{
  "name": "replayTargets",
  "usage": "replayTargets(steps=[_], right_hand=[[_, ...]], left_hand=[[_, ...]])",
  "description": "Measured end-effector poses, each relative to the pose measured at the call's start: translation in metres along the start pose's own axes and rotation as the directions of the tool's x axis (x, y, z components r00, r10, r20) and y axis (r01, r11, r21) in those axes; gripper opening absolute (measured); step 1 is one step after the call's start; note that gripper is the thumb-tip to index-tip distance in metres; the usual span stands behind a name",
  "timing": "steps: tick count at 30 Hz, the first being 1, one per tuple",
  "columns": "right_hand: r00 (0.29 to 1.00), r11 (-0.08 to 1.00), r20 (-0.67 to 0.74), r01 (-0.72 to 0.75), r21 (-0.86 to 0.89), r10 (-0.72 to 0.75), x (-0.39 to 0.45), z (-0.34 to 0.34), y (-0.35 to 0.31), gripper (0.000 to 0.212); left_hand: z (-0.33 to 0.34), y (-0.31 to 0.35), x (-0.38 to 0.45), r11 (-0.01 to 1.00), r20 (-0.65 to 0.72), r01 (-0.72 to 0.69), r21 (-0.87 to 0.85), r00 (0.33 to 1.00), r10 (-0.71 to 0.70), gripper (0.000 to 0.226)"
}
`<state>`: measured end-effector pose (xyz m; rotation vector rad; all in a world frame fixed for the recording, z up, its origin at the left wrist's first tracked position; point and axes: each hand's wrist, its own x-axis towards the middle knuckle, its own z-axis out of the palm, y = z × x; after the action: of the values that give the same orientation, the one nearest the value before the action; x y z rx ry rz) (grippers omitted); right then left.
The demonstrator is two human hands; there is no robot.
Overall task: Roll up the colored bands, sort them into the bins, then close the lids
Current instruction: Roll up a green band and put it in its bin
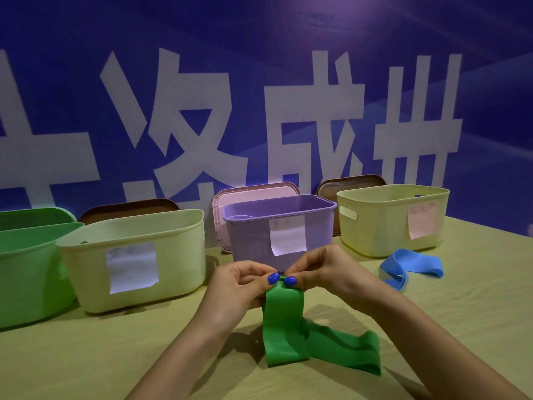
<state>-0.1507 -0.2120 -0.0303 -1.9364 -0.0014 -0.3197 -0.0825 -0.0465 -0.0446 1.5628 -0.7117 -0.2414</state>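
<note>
Far to the left of my fingers sits the green bin (26, 272), with its green lid (37, 216) leaning behind it. Next to it, still left of my fingers, is a cream bin (173, 255) bearing a white paper label (132, 268); a brown lid (129, 207) stands behind it.

My left hand (239, 287) pinches the top end of the green band (284, 327) between thumb and curled fingers. My right hand (326, 272) pinches the same end from the other side, so both blue-nailed thumbs nearly touch over the band's edge. Below my fingers the band hangs down to the table (86, 356), then folds and trails off to the right across the cloth.

Just beyond my fingers stands the purple bin (248, 241) with a paper label (287, 234), and a pink lid (230, 197) leans behind it. To the right of my fingers the blue band (409, 265) lies loosely looped on the table. Beyond it is a yellow bin (375, 226) with a pink label (421, 219), and another brown lid (346, 183) stands behind.
</note>
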Motion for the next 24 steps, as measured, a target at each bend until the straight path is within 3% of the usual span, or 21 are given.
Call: replayTargets(steps=[9, 17, 24], right_hand=[[0.996, 0.989, -0.046, -0.065, 0.13, 0.071, -0.0008, 0.0022, -0.0021, 0.017], [0.994, 0.996, -0.05, -0.093, 0.018, 0.094, -0.0023, 0.0044, -0.0052, 0.017], [0.996, 0.964, -0.037, -0.067, 0.258, 0.079, -0.0023, 0.0083, -0.0036, 0.012]], left_hand=[[-0.0008, -0.0021, 0.0018, 1.0, -0.015, -0.016, -0.003, 1.0, 0.016, 0.009], [-0.001, -0.0031, 0.0027, 0.999, -0.033, -0.032, 0.016, 0.999, 0.032, 0.012], [-0.0011, 0.0006, 0.0017, 0.991, -0.07, -0.027, -0.128, 0.997, 0.018, 0.014]])
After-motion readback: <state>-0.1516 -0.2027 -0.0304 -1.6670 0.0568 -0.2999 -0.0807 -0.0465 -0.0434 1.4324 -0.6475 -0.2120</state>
